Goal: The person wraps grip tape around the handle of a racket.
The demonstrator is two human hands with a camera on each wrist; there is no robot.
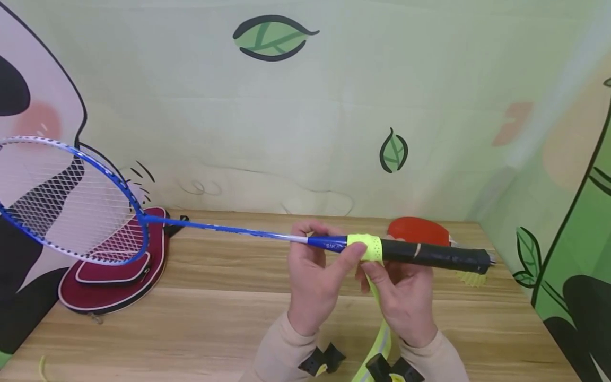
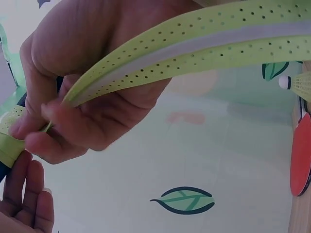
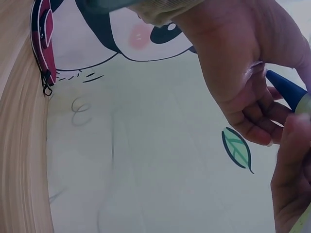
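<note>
Above a table (image 1: 215,329), hands (image 1: 312,292) (image 1: 406,305) hold yellow tape (image 1: 374,245) and a sideways racket (image 1: 328,243), head left.

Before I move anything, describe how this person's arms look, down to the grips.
The left sleeve and right sleeve are long and pale beige. Near each cuff sit blocky black pieces with a touch of yellow. The left grip and right grip are bare, without gloves.
</note>
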